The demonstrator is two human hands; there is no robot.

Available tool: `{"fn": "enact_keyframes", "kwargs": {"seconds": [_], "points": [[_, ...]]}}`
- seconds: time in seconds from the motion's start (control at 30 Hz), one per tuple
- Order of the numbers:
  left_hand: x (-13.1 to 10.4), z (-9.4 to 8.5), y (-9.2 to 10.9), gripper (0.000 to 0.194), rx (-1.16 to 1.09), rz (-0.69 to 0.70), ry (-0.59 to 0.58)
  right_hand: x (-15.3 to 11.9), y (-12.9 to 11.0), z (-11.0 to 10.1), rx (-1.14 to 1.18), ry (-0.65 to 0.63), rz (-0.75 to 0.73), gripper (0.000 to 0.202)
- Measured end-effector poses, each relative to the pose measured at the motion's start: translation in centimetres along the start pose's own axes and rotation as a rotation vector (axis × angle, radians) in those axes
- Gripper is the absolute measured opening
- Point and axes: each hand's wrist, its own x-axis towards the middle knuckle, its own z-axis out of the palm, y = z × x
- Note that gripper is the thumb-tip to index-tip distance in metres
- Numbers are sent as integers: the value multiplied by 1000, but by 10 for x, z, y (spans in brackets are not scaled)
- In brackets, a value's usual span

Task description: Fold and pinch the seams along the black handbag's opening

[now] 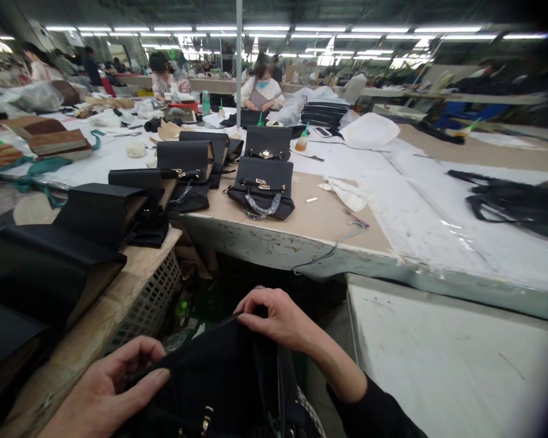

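A black handbag (219, 371) is held low in front of me, with small gold-coloured fittings near the bottom of the view. My right hand (274, 316) pinches its upper edge between thumb and forefinger. At the other end of that edge is my left hand (123, 377), its thumb on the near side and its fingers curled over the far side. A dark strap hangs down below my right hand. The lower part of the handbag is cut off by the frame.
Finished-looking black handbags (261, 188) stand on the worktable (237, 240) ahead. More black bag pieces (55, 267) line the left side above a plastic crate (148, 298). A pale cord (329, 252) hangs over the table edge. Several people work farther back.
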Motion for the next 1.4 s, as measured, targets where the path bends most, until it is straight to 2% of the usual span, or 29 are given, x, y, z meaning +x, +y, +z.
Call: {"fn": "enact_keyframes", "kwargs": {"seconds": [0.13, 0.27, 0.57, 0.7, 0.83, 1.1, 1.4], "points": [[8, -2, -4, 32, -7, 55, -34, 0, 2, 0, 8, -21, -8, 14], [14, -2, -4, 28, -5, 40, -81, 1, 2, 0, 11, -29, -1, 15], [9, 7, 19, 44, -38, -119, -163, 2, 0, 2, 1, -13, 32, 13], [7, 8, 23, 39, -66, -119, -165, 2, 1, 3, -3, -18, 24, 13], [6, 12, 24, 39, -38, -124, -117, 3, 3, 4, -9, -24, 17, 11], [3, 16, 19, 40, -109, -137, -112, 5, 2, 5, 5, -46, -2, 13], [6, 17, -2, 41, -259, -172, -89, 5, 0, 9, 3, -16, -6, 14]]}}
